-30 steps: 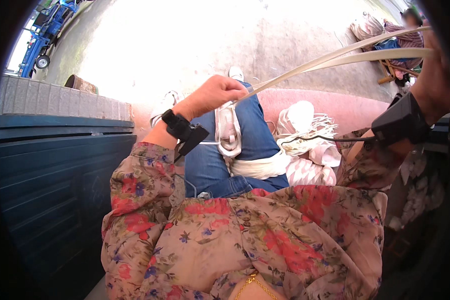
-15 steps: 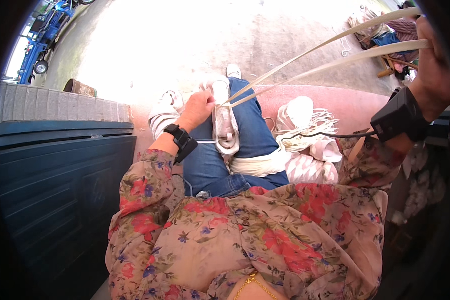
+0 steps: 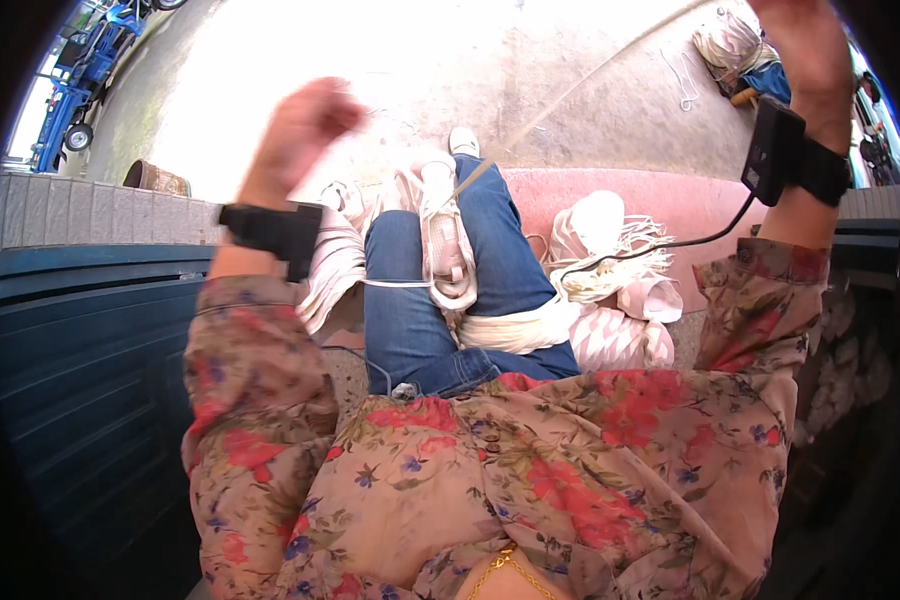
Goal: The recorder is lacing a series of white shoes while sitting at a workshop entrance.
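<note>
A narrow pale object (image 3: 445,245), pinkish white and shaped like a sneaker, lies lengthwise between my thighs. From its upper part a flat cream lace (image 3: 560,103) stretches tautly up to the right, leaving the picture beside my right hand (image 3: 808,45). That hand is high at the upper right, closed toward the lace, its fingertips cut off by the edge. Up on the left, over the bright ground, my left hand (image 3: 305,125) is blurred with curled fingers; anything in them is lost in the glare. A thin white cord (image 3: 398,284) crosses my left thigh.
Bundled white cords (image 3: 335,265) hang by my left leg; a heap of pale cords (image 3: 620,255) lies right of my right leg, near a pink-and-white patterned bundle (image 3: 618,340). A dark blue panel (image 3: 100,380) flanks my left side. Another pile (image 3: 728,45) lies farther right.
My left hand has left the pale object and risen up and left. My right hand has shifted up and slightly left. One strand now visibly runs toward it, where two did.
</note>
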A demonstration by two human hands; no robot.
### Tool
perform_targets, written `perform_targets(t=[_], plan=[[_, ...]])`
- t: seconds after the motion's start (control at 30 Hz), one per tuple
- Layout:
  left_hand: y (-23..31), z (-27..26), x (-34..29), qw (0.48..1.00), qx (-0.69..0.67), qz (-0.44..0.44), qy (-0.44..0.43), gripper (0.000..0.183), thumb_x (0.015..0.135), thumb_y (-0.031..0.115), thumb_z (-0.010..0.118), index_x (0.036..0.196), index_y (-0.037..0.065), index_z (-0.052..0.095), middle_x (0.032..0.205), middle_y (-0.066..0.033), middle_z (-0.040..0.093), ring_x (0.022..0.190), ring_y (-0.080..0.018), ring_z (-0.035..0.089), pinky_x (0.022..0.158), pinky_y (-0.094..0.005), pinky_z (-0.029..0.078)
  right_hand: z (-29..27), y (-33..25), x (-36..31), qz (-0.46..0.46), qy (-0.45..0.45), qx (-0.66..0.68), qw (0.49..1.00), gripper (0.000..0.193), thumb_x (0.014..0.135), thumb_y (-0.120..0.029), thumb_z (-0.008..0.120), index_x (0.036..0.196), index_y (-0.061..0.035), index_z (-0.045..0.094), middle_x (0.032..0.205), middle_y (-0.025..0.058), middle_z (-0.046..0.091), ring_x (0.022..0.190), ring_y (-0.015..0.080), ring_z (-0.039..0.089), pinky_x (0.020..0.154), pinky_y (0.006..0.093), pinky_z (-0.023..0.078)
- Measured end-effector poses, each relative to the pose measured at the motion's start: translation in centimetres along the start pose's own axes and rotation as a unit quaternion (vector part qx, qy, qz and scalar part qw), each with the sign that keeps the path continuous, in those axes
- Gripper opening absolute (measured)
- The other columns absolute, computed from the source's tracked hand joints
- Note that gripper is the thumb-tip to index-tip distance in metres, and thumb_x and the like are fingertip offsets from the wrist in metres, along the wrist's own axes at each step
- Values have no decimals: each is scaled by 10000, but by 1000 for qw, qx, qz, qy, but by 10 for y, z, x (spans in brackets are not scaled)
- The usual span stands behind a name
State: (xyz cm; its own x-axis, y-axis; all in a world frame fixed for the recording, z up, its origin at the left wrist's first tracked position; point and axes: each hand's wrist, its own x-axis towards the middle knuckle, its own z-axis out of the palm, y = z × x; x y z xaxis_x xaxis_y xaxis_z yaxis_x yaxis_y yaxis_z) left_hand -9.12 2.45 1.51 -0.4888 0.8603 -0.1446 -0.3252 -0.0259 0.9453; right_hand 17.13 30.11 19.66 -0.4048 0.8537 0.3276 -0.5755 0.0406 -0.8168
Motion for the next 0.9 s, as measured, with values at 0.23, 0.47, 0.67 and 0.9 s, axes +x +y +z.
perform_targets(t=[0.23,0.47,0.67,0.9], plan=[[13,-282,-112,929,-149,-53,334,137,821,133,518,696,84,493,609,-22,481,560,-160,476,554,-299,388,-183,139,-19,277,62,-229,931,240,849,-175,450,618,-108,447,544,-8,394,487,103,362,478,255,334],[-88,-78,-70,925,-37,-272,263,145,857,242,514,856,97,520,559,74,378,458,-41,342,393,-195,229,-88,246,-220,309,-378,-401,775,190,822,-164,500,804,-7,606,659,145,595,614,236,586,577,347,451],[-140,26,-77,949,137,-256,118,168,825,189,535,803,33,592,591,34,470,483,-55,399,431,-214,322,-63,263,-241,213,-412,-466,753,216,805,-132,432,703,12,557,715,236,562,720,390,559,642,455,435],[-156,35,-80,924,325,-160,124,218,812,165,545,856,-30,632,616,-25,564,548,-82,483,519,-237,392,-63,279,-239,185,-376,-575,703,238,778,-158,464,713,14,614,729,258,579,739,388,586,666,438,462]])
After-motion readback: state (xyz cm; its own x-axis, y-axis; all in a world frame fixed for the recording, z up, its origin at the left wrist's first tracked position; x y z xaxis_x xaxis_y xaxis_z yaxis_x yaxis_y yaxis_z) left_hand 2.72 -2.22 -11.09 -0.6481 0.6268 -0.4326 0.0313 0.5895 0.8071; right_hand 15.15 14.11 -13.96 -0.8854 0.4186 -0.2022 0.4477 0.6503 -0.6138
